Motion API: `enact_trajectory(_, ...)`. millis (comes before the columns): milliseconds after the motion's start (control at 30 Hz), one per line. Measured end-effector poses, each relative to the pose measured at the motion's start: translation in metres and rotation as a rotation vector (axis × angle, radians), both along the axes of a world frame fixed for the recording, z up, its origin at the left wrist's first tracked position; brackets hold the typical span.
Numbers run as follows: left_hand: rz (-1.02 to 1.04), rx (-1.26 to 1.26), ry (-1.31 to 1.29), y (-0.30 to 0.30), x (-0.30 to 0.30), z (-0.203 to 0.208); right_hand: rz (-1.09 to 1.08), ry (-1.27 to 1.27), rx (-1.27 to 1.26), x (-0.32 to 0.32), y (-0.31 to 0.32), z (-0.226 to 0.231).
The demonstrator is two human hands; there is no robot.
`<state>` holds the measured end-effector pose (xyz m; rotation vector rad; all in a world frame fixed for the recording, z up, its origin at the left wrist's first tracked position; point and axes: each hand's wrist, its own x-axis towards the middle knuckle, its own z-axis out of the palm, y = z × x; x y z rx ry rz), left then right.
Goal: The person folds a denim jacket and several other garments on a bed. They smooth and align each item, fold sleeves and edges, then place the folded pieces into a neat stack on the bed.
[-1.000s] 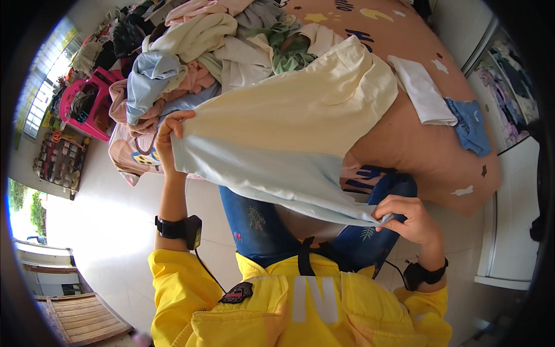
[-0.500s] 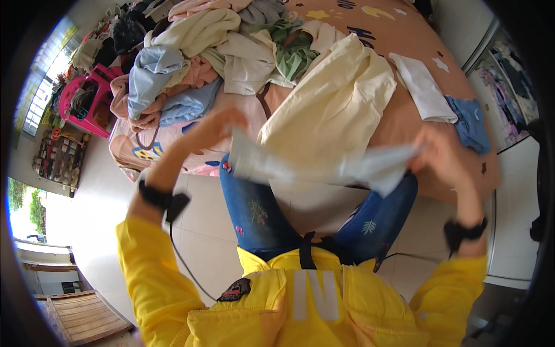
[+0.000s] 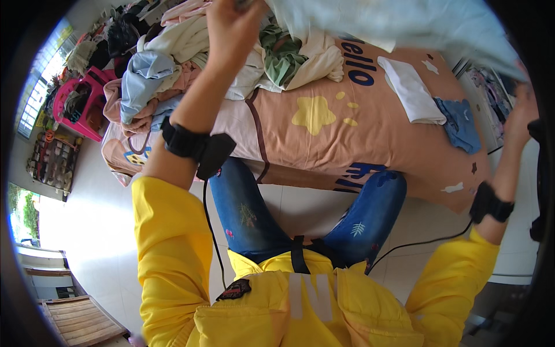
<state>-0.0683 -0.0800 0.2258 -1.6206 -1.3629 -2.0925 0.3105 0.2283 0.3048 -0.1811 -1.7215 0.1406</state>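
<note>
A pale blue-white garment (image 3: pixel 399 26), partly blurred, is held up at the top edge of the view, stretched between my two hands. Much of it lies outside the picture, so its kind is unclear. My left hand (image 3: pixel 234 26) is closed at the garment's left end, with its fingertips partly cut off by the frame. At the far right, my right hand (image 3: pixel 523 110) is raised and blurred, gripping the other end. Beneath the cloth lies the bed with its orange-brown printed sheet (image 3: pixel 277 127).
A heap of clothes, including a light blue garment (image 3: pixel 139 81) and a green one (image 3: pixel 283 61), covers the bed's left side. A folded white garment (image 3: pixel 413 92) and folded blue denim (image 3: pixel 461 124) lie at right. A pink chair (image 3: pixel 87 104) stands left of the bed.
Both hands have risen and spread apart, lifting the pale garment off the bed toward the top of the view. The sheet's yellow star beneath it now shows.
</note>
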Motion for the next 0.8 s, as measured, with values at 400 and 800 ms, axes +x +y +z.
enact_trajectory(400, -0.229, -0.725, 0.386, -0.079, 0.023, -0.127, 0.262, -0.622, -0.748, 0.048, -0.061, -0.233)
enact_trajectory(800, 0.118, -0.614, -0.254, -0.109, 0.059, -0.238, 0.397, -0.563, -1.282, 0.068, -0.12, -0.301)
